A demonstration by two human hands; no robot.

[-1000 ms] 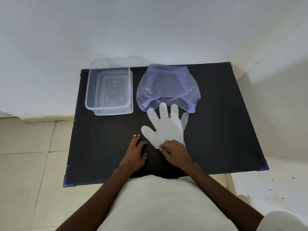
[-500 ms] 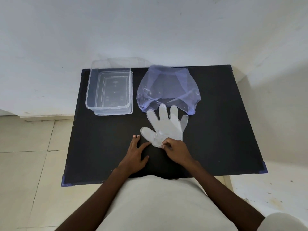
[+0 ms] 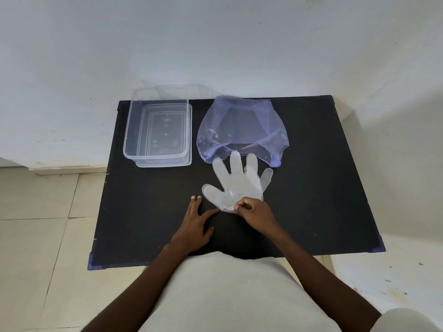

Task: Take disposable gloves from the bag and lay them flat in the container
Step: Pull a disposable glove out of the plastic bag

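Note:
A clear disposable glove lies on the black table, fingers pointing away from me toward the bluish plastic bag. My right hand pinches the glove's crumpled cuff between thumb and fingers. My left hand rests flat on the table just left of the cuff, fingers spread, holding nothing. The clear rectangular container stands at the far left of the table and sits on what looks like its lid.
A white wall runs behind the table. Tiled floor shows to the left and a pale ledge to the right. My light-coloured clothing covers the table's near edge.
My right hand has gathered the glove's cuff, crumpling it and shifting it slightly away from me. The left hand has spread a little wider on the table.

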